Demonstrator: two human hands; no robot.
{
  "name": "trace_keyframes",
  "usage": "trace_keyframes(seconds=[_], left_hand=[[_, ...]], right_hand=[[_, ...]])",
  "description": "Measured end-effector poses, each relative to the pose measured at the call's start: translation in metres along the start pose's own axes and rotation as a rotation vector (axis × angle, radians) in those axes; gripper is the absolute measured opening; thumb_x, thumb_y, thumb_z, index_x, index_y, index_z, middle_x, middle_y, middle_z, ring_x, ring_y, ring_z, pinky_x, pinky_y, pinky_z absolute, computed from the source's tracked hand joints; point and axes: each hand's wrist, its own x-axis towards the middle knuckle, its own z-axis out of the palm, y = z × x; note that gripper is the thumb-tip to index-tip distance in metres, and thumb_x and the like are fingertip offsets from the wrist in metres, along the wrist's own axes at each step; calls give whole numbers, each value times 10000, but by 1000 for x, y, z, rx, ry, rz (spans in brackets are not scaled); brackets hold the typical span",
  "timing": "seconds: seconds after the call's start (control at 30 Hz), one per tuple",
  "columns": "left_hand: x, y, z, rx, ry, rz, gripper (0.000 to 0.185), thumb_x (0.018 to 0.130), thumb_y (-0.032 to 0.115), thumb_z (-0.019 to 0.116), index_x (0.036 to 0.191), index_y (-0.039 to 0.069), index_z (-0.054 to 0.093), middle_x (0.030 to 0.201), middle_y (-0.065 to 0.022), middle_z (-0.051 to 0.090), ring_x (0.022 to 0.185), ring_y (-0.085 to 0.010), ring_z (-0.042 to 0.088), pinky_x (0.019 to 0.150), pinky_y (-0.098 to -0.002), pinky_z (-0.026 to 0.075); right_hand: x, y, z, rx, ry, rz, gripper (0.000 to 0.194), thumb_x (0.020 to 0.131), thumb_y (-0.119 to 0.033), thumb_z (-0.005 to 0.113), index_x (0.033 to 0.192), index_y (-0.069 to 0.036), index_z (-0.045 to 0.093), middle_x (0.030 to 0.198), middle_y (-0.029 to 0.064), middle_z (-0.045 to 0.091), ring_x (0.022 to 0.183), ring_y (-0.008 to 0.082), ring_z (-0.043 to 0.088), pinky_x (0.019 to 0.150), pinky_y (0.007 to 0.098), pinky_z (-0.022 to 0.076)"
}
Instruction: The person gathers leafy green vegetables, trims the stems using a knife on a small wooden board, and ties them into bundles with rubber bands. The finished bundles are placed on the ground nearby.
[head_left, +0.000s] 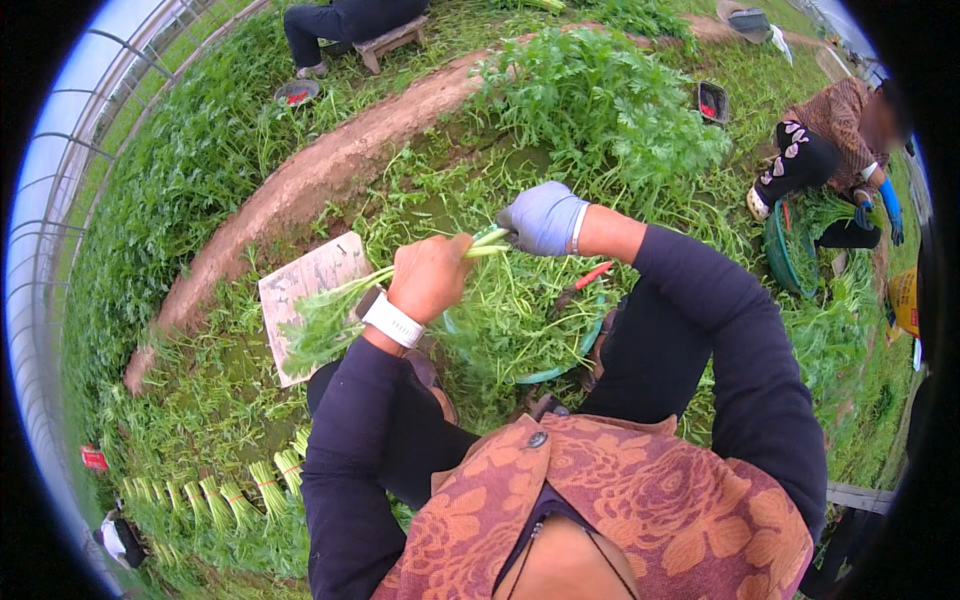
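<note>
Bare except for a white-banded watch at the wrist, my left hand (431, 274) is closed around a few green leafy stalks (375, 279), whose feathery leaves hang down to the left over a wooden board (311, 270). My right hand (544, 219), in a grey-purple glove, is closed at the cut ends of the same stalks, close beside my left hand. Below both hands, between my knees, a round green-rimmed basket (551, 373) is full of loose stems and leaves. A red-handled tool (592, 275) lies on the greens there; its working end is hard to make out.
Tall leafy plants (600, 105) stand ahead. A dirt ridge (300, 176) curves across the left. Banded bundles of stalks (240, 504) lie in a row at lower left. A co-worker (832, 150) crouches at the right by a green basket (784, 255); another person sits on a wooden stool (390, 41).
</note>
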Motion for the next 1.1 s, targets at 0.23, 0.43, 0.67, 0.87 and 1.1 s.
trace_keyframes(seconds=[0.23,0.43,0.67,0.87,1.1], left_hand=[[-1,-2,-12,-103,-17,-35,175,872,250,572,873,78,607,659,-154,603,607,-338,591,558,-433,448],[-14,-45,-35,-741,-61,-252,195,931,182,505,890,24,610,593,-9,552,551,-89,483,548,-262,408],[-4,-50,-28,-1339,53,-146,268,973,284,478,945,42,590,754,-15,614,710,-92,549,653,-244,432],[8,-33,-19,-1586,112,-198,260,962,327,495,967,79,573,814,-25,622,766,-107,586,654,-228,458],[10,-31,-13,-1788,115,-113,249,959,328,492,928,87,545,777,-51,585,706,-112,533,547,-208,388]], right_hand=[[7,29,13,126,174,-20,152,807,-241,606,858,-107,655,674,142,620,613,315,607,563,438,469],[-9,58,1,761,84,506,214,876,-200,551,902,-34,684,732,123,662,622,226,628,658,358,515],[4,28,7,312,-69,-65,612,774,-238,701,1309,-64,460,1129,165,598,965,264,606,833,353,484],[11,-11,14,1257,-79,-253,537,845,-215,685,1267,32,463,1112,81,585,977,100,507,856,268,447],[22,-33,36,1612,-130,-156,658,859,-249,655,1383,-23,326,1097,65,577,947,130,556,733,296,491]])
